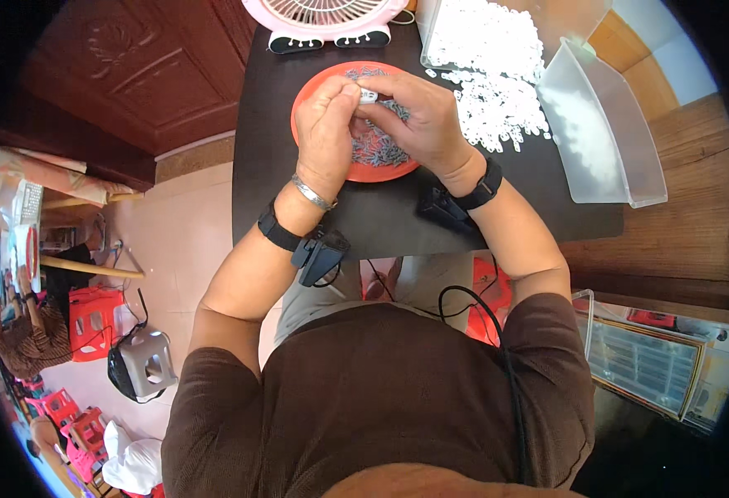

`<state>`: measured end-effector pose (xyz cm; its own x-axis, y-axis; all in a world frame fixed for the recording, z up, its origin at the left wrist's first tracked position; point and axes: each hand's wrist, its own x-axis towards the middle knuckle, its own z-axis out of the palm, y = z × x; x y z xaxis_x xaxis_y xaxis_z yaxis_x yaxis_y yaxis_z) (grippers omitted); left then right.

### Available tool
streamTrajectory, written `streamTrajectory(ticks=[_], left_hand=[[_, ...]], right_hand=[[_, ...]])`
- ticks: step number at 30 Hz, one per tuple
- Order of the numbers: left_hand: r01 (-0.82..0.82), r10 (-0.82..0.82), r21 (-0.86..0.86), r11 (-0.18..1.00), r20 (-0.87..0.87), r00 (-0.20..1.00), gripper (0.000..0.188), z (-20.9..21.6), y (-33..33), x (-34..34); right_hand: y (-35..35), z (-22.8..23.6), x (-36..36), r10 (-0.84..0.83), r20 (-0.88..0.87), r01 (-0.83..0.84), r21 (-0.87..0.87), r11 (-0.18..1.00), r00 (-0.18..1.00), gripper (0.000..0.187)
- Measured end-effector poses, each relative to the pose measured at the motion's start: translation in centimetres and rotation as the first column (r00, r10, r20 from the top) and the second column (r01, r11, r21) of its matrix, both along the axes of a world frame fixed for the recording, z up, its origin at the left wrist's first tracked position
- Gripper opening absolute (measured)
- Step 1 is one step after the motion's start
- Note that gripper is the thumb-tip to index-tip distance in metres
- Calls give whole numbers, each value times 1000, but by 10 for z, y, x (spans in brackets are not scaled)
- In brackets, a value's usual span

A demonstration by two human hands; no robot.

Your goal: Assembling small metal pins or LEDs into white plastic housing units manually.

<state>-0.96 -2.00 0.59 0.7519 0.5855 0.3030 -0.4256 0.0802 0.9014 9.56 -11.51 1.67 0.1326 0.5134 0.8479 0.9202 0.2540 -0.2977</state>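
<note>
A small white plastic piece (368, 96) is pinched between the fingertips of both hands, above an orange-red round tray (305, 93). My left hand (327, 133) closes on it from the left, thumb and forefinger together. From the other side, my right hand (428, 120) grips it with thumb and forefinger, its remaining fingers curled. Many small grey screw-like parts (379, 152) lie in the tray beneath. To the right of my right hand spreads a heap of similar white pieces (497, 108) on the dark table (269, 183).
A pink fan (323, 21) stands at the table's far edge. Behind the heap, a clear bin (435, 41) holds more white pieces. A translucent box (605, 133) sits at the right. Stools (144, 361) and a person (32, 332) appear at far left.
</note>
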Motion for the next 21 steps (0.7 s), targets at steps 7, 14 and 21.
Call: streamTrajectory(ticks=[7,14,21], left_hand=[[-26,32,119,993,-50,998,21,0,3,-2],[-25,38,188,982,-66,997,22,2,6,0],[43,-39,120,992,-34,999,21,0,4,1]], right_hand=[[-3,3,1,40,-52,-41,-30,999,998,26],[-5,15,-3,78,-114,-78,-2,997,990,17],[-16,32,2,-111,169,133,-129,983,979,10]])
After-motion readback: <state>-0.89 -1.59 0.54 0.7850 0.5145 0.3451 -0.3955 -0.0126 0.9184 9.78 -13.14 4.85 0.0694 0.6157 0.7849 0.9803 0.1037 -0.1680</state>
